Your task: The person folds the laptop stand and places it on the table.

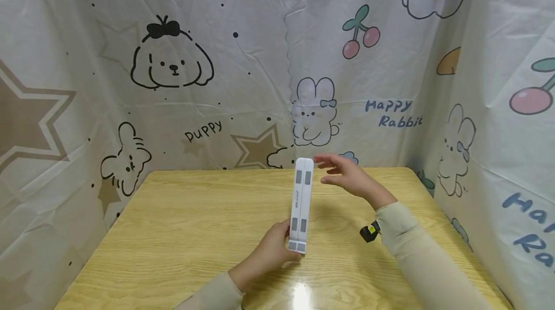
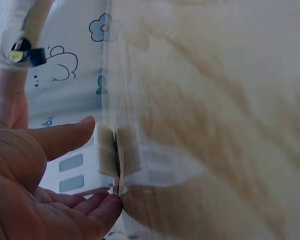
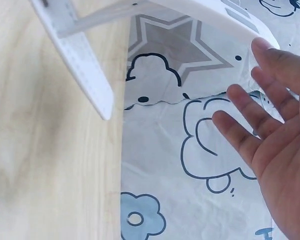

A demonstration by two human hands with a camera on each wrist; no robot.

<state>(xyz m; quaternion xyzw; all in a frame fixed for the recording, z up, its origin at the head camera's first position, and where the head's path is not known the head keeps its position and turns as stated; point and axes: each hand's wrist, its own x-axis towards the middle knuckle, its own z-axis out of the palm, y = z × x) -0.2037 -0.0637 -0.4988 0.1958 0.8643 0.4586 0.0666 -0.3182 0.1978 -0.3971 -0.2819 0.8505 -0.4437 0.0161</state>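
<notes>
Stand (image 1: pixel 301 204), white and narrow, rises from the near middle of the tabletop (image 1: pixel 204 213), its long face split by a seam down the centre. Grey rectangular pads (image 1: pixel 307 177) sit in pairs along that face; the small lettering between them is too fine to read. Left hand (image 1: pixel 270 250) has its grip closed around the stand's lower end, thumb on the near side; in the head view the stand hides most of its fingers. Right hand (image 1: pixel 349 175) holds nothing, fingers spread and gently bent beside the stand's top; whether a fingertip touches it, I cannot tell.

From the right wrist, the stand shows a thin strut (image 3: pixel 105 19) joining a flat, round-cornered plate (image 3: pixel 85 70), both cut off by the upper frame edge and a little blurred. From the left wrist, its lower end is partly covered by thumb and fingers and mirrored in the glossy surface.

Yellowish wood grain runs across the tabletop, with a bright glare near its front. Creased cloth (image 1: pixel 247 74) hangs around it, printed with rabbits, stars and cherries, some cropped. Pale sleeves (image 1: pixel 427 257) run out of frame; a black box (image 1: pixel 369 232) with a yellow patch sits at the right wrist.
</notes>
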